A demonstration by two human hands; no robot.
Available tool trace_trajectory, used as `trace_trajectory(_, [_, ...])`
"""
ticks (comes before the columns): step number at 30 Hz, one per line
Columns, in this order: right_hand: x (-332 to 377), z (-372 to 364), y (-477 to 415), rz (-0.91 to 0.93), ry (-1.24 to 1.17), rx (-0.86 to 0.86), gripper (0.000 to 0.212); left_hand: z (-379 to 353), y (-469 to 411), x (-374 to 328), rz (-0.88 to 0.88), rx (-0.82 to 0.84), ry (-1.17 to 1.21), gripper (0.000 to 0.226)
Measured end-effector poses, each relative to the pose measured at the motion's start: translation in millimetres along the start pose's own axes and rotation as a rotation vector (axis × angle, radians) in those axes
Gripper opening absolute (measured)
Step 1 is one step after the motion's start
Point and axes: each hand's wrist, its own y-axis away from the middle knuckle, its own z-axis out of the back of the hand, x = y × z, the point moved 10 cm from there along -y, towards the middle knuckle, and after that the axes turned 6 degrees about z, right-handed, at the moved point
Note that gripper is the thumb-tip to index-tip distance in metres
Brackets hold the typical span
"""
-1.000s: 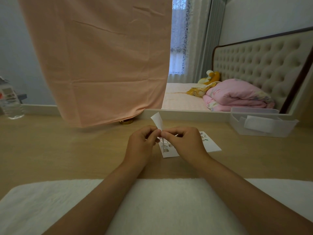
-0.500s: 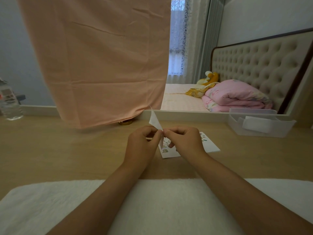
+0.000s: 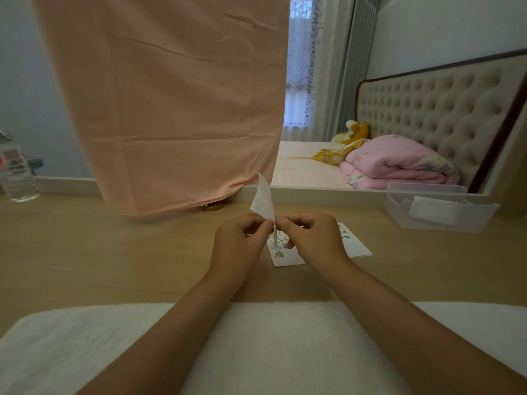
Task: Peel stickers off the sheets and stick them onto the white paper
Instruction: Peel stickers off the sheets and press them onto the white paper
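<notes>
A small sticker sheet [image 3: 263,202] is pinched upright between the fingertips of the left hand [image 3: 239,243] and the right hand [image 3: 310,240], just above the desk [image 3: 85,252]. A sticker is judged to be mid-peel. The white paper [image 3: 356,248] lies flat under the right hand, with a few stickers [image 3: 279,254] already placed on its near left part, so the task seems partly done. The label on the bottle [image 3: 17,172] at far left cannot be read.

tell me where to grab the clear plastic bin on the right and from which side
Probably the near long wall of the clear plastic bin, coming from above and in front. It sits upright and open-topped on the table, so fingers can hook over that rim with the thumb outside.
</notes>
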Motion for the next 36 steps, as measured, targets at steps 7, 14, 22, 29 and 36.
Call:
trace_trajectory(7, [0,1,0,-0.029,0.016,-0.041,0.017,1,3,-5,-0.025,-0.025,0.013,0.015])
trace_trajectory(14, [-18,-8,4,-0.249,-0.158,0.022,0.016,-4,-1,7,0.032,-0.015,0.074,0.015])
trace_trajectory(22, [-23,-22,7,-0.316,-0.296,0.149,0.019,-4,-3,21,0.219,-0.001,0.297,0.017])
trace_trajectory(29, [-27,-26,5,-0.329,-0.324,0.189,0.019,-7,-4,23,0.253,0.020,0.311,0.016])
trace_trajectory(36, [-11,-14,1,-0.174,-0.177,0.112,0.016,-4,-3,8,0.094,0.016,0.155,0.013])
